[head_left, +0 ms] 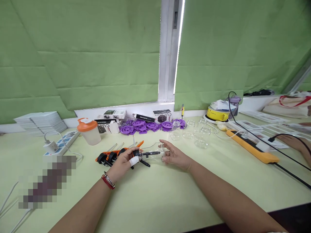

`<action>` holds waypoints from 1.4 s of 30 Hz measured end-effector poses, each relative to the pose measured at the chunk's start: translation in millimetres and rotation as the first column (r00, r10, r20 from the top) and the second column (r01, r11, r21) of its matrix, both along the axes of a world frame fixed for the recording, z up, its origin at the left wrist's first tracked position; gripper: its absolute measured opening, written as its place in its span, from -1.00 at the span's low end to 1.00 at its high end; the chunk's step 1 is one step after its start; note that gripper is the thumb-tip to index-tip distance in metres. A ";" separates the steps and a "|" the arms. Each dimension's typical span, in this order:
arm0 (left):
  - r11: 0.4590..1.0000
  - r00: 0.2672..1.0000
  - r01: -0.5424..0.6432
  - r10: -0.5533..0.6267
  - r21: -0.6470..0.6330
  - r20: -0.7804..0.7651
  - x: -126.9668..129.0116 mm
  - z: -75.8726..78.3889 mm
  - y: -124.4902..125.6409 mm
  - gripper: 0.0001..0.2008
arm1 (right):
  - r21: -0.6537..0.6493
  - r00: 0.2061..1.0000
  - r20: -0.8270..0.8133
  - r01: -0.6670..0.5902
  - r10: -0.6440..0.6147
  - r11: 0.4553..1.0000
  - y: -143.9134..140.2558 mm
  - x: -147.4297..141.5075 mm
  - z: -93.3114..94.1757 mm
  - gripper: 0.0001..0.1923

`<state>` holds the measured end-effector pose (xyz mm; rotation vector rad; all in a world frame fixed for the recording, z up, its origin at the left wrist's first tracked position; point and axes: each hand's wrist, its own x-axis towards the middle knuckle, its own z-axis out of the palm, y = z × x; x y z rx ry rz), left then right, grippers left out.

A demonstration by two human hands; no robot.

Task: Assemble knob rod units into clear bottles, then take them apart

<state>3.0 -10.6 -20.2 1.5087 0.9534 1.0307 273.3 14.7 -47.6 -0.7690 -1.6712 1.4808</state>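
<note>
Plainly, the vessel (156,148) is transparent and colourless.

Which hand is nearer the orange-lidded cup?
Left. The left hand is in front and right of the orange-lidded cup; the right hand is farther right, at the clear vessel.
</note>
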 end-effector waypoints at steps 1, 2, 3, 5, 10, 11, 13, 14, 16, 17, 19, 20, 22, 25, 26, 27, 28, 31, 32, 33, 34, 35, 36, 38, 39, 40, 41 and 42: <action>1.000 1.000 0.000 0.000 -0.001 0.000 -0.2 -0.3 0.1 -0.52 | 0.002 1.000 0.000 -0.003 0.003 1.000 0.1 0.4 0.1 -0.21; 1.000 1.000 0.002 -0.002 -0.003 0.000 -0.3 -0.6 0.2 -0.52 | 0.001 1.000 0.000 -0.005 0.005 1.000 0.3 0.6 0.1 -0.22; 1.000 1.000 0.006 -0.006 -0.003 -0.002 -0.5 -0.8 0.2 -0.52 | -0.004 1.000 0.002 -0.005 0.005 1.000 0.7 0.8 0.0 -0.23; 1.000 1.000 0.011 -0.011 -0.004 -0.008 -0.7 -0.9 0.2 -0.52 | -0.021 1.000 0.014 0.003 -0.002 1.000 1.7 0.7 -0.9 -0.26; 1.000 1.000 0.014 -0.014 -0.006 -0.028 -0.7 -0.4 -0.1 -0.50 | -0.052 0.999 0.022 0.051 -0.050 0.997 3.1 -1.5 -4.0 -0.29; 1.000 0.999 0.014 -0.014 -0.005 -0.029 -0.7 -0.3 -0.3 -0.50 | -0.055 0.998 0.027 0.055 -0.054 0.997 3.0 -2.2 -4.1 -0.29; 1.000 1.000 0.012 -0.012 -0.001 -0.028 -0.4 -0.1 -0.7 -0.51 | -0.052 0.997 0.049 0.058 -0.056 0.997 2.5 -3.4 -3.5 -0.28; 1.000 1.000 0.012 -0.012 0.000 -0.029 -0.2 0.0 -0.9 -0.52 | -0.050 0.997 0.059 0.055 -0.053 0.997 2.2 -3.8 -3.0 -0.28; 1.000 0.999 0.006 -0.006 0.000 -0.034 0.0 0.0 -0.9 -0.51 | -0.042 0.998 0.062 0.036 -0.034 0.998 1.7 -4.2 -1.9 -0.30; 1.000 0.999 0.000 0.000 0.001 -0.038 0.1 -0.1 -0.7 -0.51 | -0.037 0.998 0.053 0.021 -0.019 0.999 1.3 -4.1 -1.6 -0.31; 1.000 0.999 -0.012 0.012 0.000 -0.044 0.0 -0.7 0.1 -0.49 | -0.028 1.000 0.022 0.000 0.000 1.000 0.7 -3.4 -1.5 -0.32; 1.000 0.999 -0.019 0.019 -0.001 -0.043 -0.2 -1.0 0.6 -0.49 | -0.025 1.000 0.008 -0.003 0.003 1.000 0.3 -2.8 -1.6 -0.29; 1.000 0.999 -0.030 0.030 -0.006 -0.037 -0.6 -1.7 1.4 -0.48 | -0.024 1.000 -0.010 0.001 -0.001 1.000 -0.3 -1.5 -2.1 -0.14; 0.999 0.999 -0.040 0.040 -0.024 -0.030 -1.3 -2.1 1.7 -0.46 | -0.014 1.000 -0.007 -0.005 0.005 1.000 -0.5 -0.1 -2.2 -0.11; 0.999 0.999 -0.041 0.040 -0.029 -0.032 -1.4 -2.1 1.6 -0.46 | -0.009 1.000 -0.004 -0.008 0.008 1.000 -0.3 0.0 -2.1 -0.15; 0.999 0.999 -0.041 0.040 -0.032 -0.032 -1.4 -1.9 1.4 -0.45 | -0.006 1.000 -0.001 -0.010 0.010 1.000 0.1 0.1 -2.0 -0.20; 0.999 0.999 -0.041 0.040 -0.033 -0.030 -1.3 -1.6 1.1 -0.45 | -0.005 1.000 0.000 -0.011 0.011 1.000 0.6 0.0 -2.0 -0.23; 0.999 0.999 -0.034 0.034 -0.027 -0.012 -0.5 -0.4 0.3 -0.46 | -0.021 1.000 -0.016 -0.016 0.016 1.000 2.6 -0.7 -3.5 -0.29; 0.999 1.000 -0.031 0.031 -0.026 -0.006 -0.1 0.1 0.1 -0.46 | -0.026 1.000 -0.022 -0.016 0.016 1.000 3.3 -0.9 -4.3 -0.31; 0.999 1.000 -0.026 0.026 -0.025 -0.002 0.4 0.5 -0.1 -0.46 | -0.031 1.000 -0.025 -0.012 0.012 0.999 3.9 -1.3 -5.1 -0.32; 0.999 1.000 -0.023 0.023 -0.025 -0.002 0.8 0.9 -0.2 -0.46 | -0.036 1.000 -0.022 -0.007 0.006 0.999 4.2 -1.7 -5.7 -0.34; 0.999 1.000 -0.020 0.020 -0.025 -0.003 1.1 1.1 -0.3 -0.46 | -0.040 1.000 -0.012 0.002 -0.002 0.999 4.4 -2.1 -6.1 -0.36; 1.000 1.000 -0.019 0.019 -0.025 -0.003 1.3 1.2 -0.4 -0.46 | -0.046 1.000 0.003 0.012 -0.012 0.999 4.3 -2.7 -6.2 -0.37; 1.000 1.000 -0.016 0.016 -0.024 -0.001 1.6 1.0 -0.3 -0.46 | -0.059 0.999 0.033 0.027 -0.025 0.998 3.4 -4.2 -5.1 -0.37; 1.000 1.000 -0.015 0.015 -0.024 0.000 1.5 0.7 -0.1 -0.45 | -0.059 0.999 0.040 0.028 -0.026 0.998 2.7 -5.0 -4.1 -0.36; 1.000 1.000 -0.016 0.016 -0.025 0.002 1.4 0.3 0.0 -0.45 | -0.053 0.999 0.037 0.030 -0.028 0.998 1.9 -5.7 -2.8 -0.36; 0.999 1.000 -0.016 0.016 -0.027 0.003 1.2 -0.1 0.3 -0.45 | -0.044 0.999 0.027 0.036 -0.034 0.998 1.1 -6.2 -1.5 -0.36; 0.999 1.000 -0.018 0.018 -0.029 0.002 0.9 -0.6 0.5 -0.45 | -0.033 0.999 0.012 0.041 -0.041 0.999 0.4 -6.4 -0.3 -0.35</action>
